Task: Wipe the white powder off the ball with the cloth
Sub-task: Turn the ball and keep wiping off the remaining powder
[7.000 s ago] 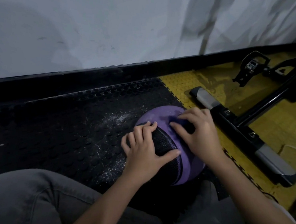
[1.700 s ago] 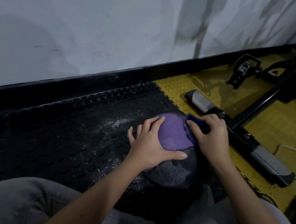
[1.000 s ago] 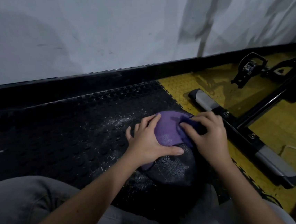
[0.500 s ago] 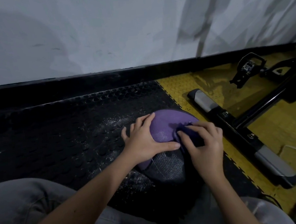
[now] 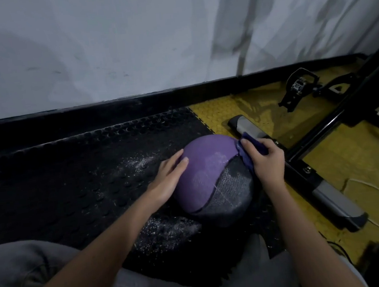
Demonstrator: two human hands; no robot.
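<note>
The purple-and-grey ball (image 5: 207,171) sits on the black studded mat (image 5: 71,177), white powder (image 5: 231,181) dusting its grey panel and the mat beside it, with the left hand (image 5: 168,177) laid flat, fingers straight, on its left side and the right hand (image 5: 266,161) clutching a blue cloth (image 5: 257,145) against its right side.

Both forearms reach forward, the left hand (image 5: 170,177) flat with straight fingers, the right hand (image 5: 266,160) curled, gripping.

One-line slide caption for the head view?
Left hand steadies the powder-dusted ball; right hand presses a blue cloth to its side.
</note>
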